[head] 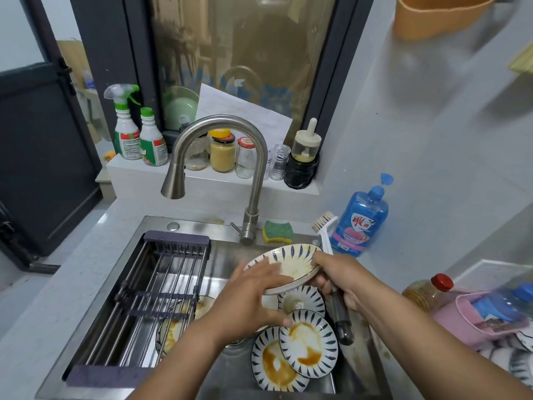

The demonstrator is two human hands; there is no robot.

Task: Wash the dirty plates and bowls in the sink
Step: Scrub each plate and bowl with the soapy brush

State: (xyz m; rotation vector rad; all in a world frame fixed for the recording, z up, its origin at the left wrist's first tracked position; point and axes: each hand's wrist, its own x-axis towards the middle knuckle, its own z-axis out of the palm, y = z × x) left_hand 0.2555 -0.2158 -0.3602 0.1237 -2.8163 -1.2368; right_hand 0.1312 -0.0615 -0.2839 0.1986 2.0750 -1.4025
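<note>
Far left: a drying rack [161,284] spans the left half of the sink [161,223]. It carries nothing, and two stained plates under the rack [173,327] show through its bars. The faucet [253,157] arches over the basin, and I see no water leaving its spout.

Centre: my left hand [251,295] lies flat, fingers straight, on the near face of the held plate [291,264]. This plate is tilted above the sink, its yellow-brown smear facing me. Below it, three stacked plates [307,346] overlap on the sink floor, each marked with brown sauce.

Right of centre: a green and yellow sponge [278,230] sits on the far sink ledge. My right hand [340,272] supplies the grip, thumb over the plate's right rim and fingers curled beneath. A dark handle [341,319] lies below that hand, and I cannot tell whether they touch.

Right: a white brush [324,223] and a blue detergent bottle [360,220] stand on the surface.

Step in hand, as I judge it: the first plate is being rubbed by bare palm, with no plate yet finished. The next move calls for running water, or for the sponge and detergent, while the right grip keeps the wet rim from slipping.
</note>
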